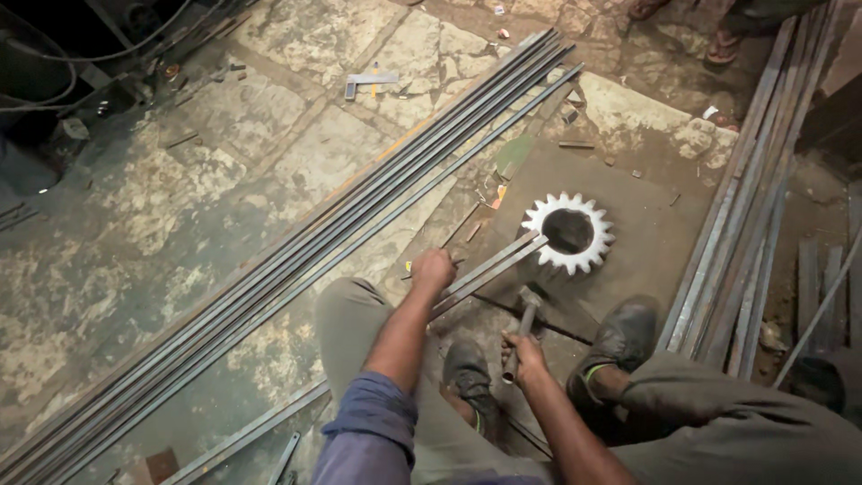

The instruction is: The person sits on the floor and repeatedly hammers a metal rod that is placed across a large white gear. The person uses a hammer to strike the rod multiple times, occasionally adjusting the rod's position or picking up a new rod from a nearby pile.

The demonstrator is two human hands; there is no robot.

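Left hand (433,269) fingers grip flat steel bars (489,268) resting on gear (568,233); right hand (523,355) fingers clasp hammer (524,319).

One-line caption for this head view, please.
Crouched on a stone floor, left hand steadies flat steel strips over a toothed gear; right hand holds a hammer.
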